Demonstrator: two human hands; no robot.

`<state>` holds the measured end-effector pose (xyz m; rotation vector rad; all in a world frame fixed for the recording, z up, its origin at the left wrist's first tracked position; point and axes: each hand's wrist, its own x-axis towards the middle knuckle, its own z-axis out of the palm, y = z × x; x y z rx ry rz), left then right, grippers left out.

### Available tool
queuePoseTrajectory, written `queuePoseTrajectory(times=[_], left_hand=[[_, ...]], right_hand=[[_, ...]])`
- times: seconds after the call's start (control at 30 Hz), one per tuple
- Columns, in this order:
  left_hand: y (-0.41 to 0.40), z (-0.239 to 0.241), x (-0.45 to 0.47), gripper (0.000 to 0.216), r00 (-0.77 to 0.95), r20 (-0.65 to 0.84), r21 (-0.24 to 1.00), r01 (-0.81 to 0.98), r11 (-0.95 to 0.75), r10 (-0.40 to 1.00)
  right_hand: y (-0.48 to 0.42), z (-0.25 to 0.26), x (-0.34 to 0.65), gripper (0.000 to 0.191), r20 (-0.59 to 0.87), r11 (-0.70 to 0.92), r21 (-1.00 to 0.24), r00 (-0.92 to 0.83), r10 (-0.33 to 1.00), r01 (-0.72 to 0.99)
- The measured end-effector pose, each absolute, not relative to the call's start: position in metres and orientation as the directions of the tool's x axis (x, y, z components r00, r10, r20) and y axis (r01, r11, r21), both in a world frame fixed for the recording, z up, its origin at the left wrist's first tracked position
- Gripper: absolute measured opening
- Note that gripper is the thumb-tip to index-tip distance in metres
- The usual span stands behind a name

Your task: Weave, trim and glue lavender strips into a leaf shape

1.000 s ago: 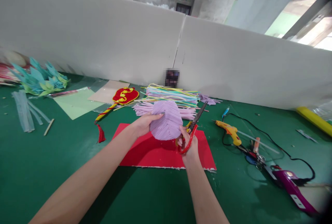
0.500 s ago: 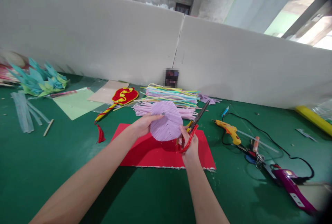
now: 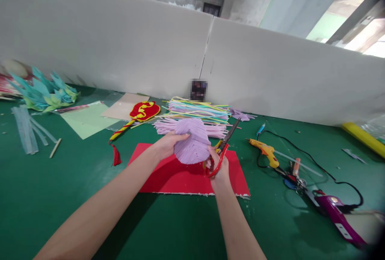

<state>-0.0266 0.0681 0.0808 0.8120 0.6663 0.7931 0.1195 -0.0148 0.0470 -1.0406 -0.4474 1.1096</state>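
My left hand (image 3: 167, 144) grips the left edge of a lilac ribbed leaf-shaped piece (image 3: 194, 141), held up over a red sheet (image 3: 177, 173) on the green table. My right hand (image 3: 219, 167) is closed through the red handles of a pair of scissors (image 3: 224, 145). The blades point up and to the right, just beside the lilac piece's right edge.
Behind lie a pile of coloured strips (image 3: 198, 110), a red-and-yellow ornament with a tassel (image 3: 141, 112), a pale green sheet (image 3: 87, 119) and teal paper shapes (image 3: 45, 91). To the right are a yellow glue gun (image 3: 266, 151), cables and a purple tool (image 3: 337, 214). A white board wall (image 3: 120, 43) closes the back.
Almost nothing has moved. The lilac piece and both hands have shifted very slightly; the scissors stay beside its right edge.
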Motion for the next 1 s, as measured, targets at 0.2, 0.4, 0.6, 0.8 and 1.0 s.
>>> queuePoseTrajectory(times=[0.2, 0.4, 0.6, 0.8, 1.0], left_hand=[[0.0678, 0.0805, -0.0276, 0.018, 0.541, -0.204, 0.822, -0.358, 0.443, 0.816], [0.0679, 0.0808, -0.0279, 0.019, 0.535, -0.215, 0.827, -0.345, 0.444, 0.817], [0.0678, 0.0824, -0.0283, 0.021, 0.547, -0.224, 0.827, -0.332, 0.455, 0.807], [0.0685, 0.081, -0.0287, 0.019, 0.547, -0.216, 0.828, -0.337, 0.449, 0.809], [0.0656, 0.086, -0.0282, 0.02, 0.52, -0.226, 0.837, -0.33, 0.437, 0.824]], right_hand=[[-0.0123, 0.0441, 0.1194, 0.032, -0.183, 0.069, -0.848, 0.412, 0.893, -0.526], [-0.0121, 0.0439, 0.1197, 0.035, -0.197, 0.054, -0.847, 0.406, 0.892, -0.528], [-0.0116, 0.0442, 0.1191, 0.034, -0.191, 0.062, -0.842, 0.404, 0.894, -0.535], [-0.0121, 0.0437, 0.1196, 0.033, -0.192, 0.055, -0.845, 0.399, 0.897, -0.532], [-0.0124, 0.0454, 0.1203, 0.033, -0.192, 0.075, -0.855, 0.448, 0.873, -0.512]])
